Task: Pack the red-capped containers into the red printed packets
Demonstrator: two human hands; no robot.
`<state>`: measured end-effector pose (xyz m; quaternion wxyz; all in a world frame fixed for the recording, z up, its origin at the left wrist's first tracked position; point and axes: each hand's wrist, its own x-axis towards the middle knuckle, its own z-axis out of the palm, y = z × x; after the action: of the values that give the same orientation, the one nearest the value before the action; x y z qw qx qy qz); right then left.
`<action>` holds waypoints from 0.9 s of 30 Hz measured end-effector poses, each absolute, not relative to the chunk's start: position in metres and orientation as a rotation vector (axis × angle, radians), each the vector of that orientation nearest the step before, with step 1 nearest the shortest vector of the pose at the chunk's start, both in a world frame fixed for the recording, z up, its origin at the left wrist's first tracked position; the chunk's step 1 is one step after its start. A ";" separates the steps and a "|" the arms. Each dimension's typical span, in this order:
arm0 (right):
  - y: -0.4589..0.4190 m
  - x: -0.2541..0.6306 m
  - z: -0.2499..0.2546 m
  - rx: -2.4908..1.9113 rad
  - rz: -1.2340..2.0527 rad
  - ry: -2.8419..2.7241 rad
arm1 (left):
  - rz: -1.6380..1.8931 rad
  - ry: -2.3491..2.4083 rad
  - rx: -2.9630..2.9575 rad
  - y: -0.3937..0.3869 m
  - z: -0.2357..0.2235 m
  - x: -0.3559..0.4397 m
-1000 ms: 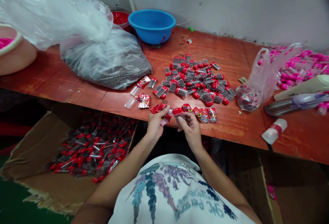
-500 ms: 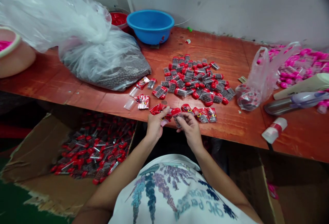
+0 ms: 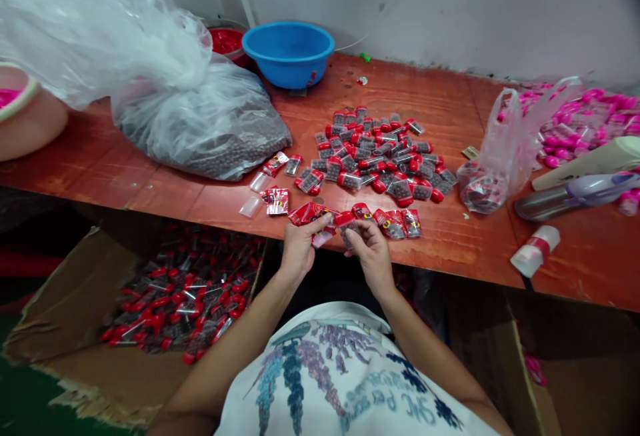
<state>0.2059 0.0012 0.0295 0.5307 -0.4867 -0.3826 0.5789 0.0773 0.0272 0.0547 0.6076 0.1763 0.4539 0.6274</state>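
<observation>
At the table's front edge, my left hand (image 3: pixel 299 247) pinches a shiny red printed packet (image 3: pixel 306 213) between thumb and fingers. My right hand (image 3: pixel 374 256) is closed on a small clear bottle with a red cap (image 3: pixel 343 219), its dark bead-like filling partly covered by my fingers. The bottle's cap is beside the packet; whether it is inside the packet's mouth I cannot tell. Just beyond my right hand lie several filled red packets (image 3: pixel 394 224). A heap of similar red-capped bottles (image 3: pixel 373 159) spreads over the table behind both hands.
Left are a clear plastic bag of dark beads (image 3: pixel 225 123), a blue basin (image 3: pixel 290 56) and flat packets (image 3: pixel 277 201). A carton of red-capped pieces (image 3: pixel 175 303) stands below. Rightward are a knotted plastic bag (image 3: pixel 485 186), a tumbler (image 3: pixel 550 204) and pink pieces (image 3: pixel 575 133).
The view has shifted slightly. My hands keep nearly the same pose, with the packet and the bottle still held close together.
</observation>
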 end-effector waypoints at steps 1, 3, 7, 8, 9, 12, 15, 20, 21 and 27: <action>0.001 0.206 0.029 -1.169 1.375 -0.930 | 1.465 1.068 0.376 0.028 0.054 0.076; 0.000 0.206 0.027 -1.182 1.369 -0.963 | 1.490 1.100 0.319 0.029 0.052 0.074; -0.002 0.206 0.026 -1.194 1.396 -0.992 | 1.505 1.115 0.301 0.032 0.051 0.072; -0.002 0.206 0.027 -1.194 1.403 -0.991 | 1.508 1.112 0.306 0.032 0.051 0.072; -0.002 0.206 0.027 -1.194 1.409 -0.987 | 1.509 1.108 0.311 0.032 0.051 0.072; -0.001 0.205 0.030 -1.181 1.415 -0.956 | 1.504 1.100 0.322 0.030 0.053 0.073; -0.001 0.204 0.032 -1.179 1.392 -0.905 | 1.482 1.098 0.347 0.029 0.055 0.075; 0.000 0.206 0.032 -1.176 1.382 -0.881 | 1.439 1.079 0.387 0.026 0.057 0.076; 0.001 0.207 0.032 -1.166 1.406 -0.893 | 1.439 1.075 0.390 0.026 0.058 0.076; 0.002 0.211 0.029 -1.127 1.513 -0.960 | 1.416 1.047 0.435 0.027 0.060 0.075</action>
<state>0.2106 0.0021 0.0292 0.4901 -0.4640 -0.3954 0.6230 0.0754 0.0269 0.0601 0.6160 0.1890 0.4545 0.6150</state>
